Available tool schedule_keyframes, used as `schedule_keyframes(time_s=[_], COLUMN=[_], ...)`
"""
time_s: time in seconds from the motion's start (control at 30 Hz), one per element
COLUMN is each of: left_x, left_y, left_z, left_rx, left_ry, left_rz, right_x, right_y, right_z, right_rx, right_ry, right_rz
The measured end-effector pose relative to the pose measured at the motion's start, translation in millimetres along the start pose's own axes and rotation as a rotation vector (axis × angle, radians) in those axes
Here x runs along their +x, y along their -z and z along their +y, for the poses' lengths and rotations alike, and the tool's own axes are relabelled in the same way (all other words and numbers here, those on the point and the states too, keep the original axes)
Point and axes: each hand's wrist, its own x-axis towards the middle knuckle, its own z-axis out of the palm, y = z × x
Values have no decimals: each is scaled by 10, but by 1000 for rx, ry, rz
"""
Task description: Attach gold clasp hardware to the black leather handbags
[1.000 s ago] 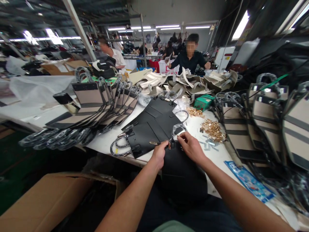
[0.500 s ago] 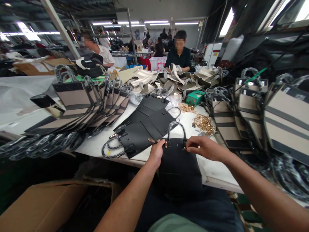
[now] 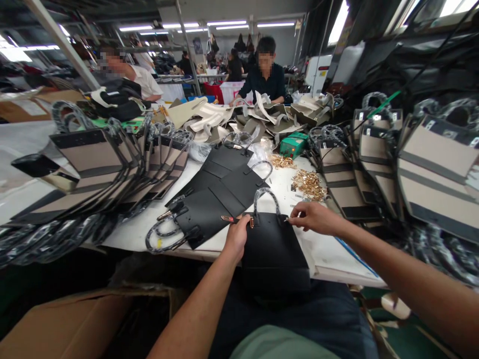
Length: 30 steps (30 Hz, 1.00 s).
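Observation:
A black handbag panel (image 3: 275, 244) with a plastic-wrapped handle (image 3: 267, 192) hangs over the table's front edge at my lap. My left hand (image 3: 238, 234) is closed on its upper left corner, beside a gold metal fitting (image 3: 251, 222). A slim tool with some red on it (image 3: 229, 219) sticks out to the left from the same hand. At the panel's upper right corner, my right hand (image 3: 310, 217) pinches a small gold metal piece (image 3: 287, 219). Behind lie more black panels (image 3: 220, 194) with wrapped handles, overlapping on the white table.
Loose gold fittings (image 3: 309, 184) lie in piles near a green box (image 3: 294, 144). Beige-lined panels stand in rows at left (image 3: 97, 154) and right (image 3: 437, 169). A co-worker (image 3: 265, 75) sits across the table behind beige pieces (image 3: 209, 117). A cardboard box (image 3: 63, 319) is at lower left.
The view has swung slightly, shifting the scene leftward. My right hand has risen a little along the panel's right top corner. My left hand keeps its grip.

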Motion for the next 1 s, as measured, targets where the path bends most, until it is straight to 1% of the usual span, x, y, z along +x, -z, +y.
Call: schedule_keyframes(time_s=[0.1, 0.17, 0.27, 0.37, 0.5, 0.57, 0.7, 0.87, 1.0], left_x=[-7, -10, -15, -24, -44, -54, -67, -84, -106], left_y=[14, 18, 9, -4, -6, -5, -8, -12, -12], left_z=[-2, -6, -11, -14, -14, -9, 3, 17, 44], left_rx=[18, 58, 105, 114, 124, 127, 135, 105, 73], left_ry=[-5, -46, -110, -106, -82, -90, -94, -23, -6], left_rz=[-10, -26, -16, -12, -35, -45, -39, 14, -20], right_x=[-77, -118, -136, -119, -94, -92, -107, -82, -41], right_y=[-313, -466, -585, -626, -646, -648, -654, -685, -700], right_z=[203, 285, 318, 290, 236, 216, 211, 245, 256], right_rx=[105, 171, 169, 50, -164, -225, -230, -172, -162], right_ry=[-105, -157, -122, -90, -105, -103, -81, -87, -84], right_rz=[194, 307, 454, 530, 574, 564, 522, 513, 489])
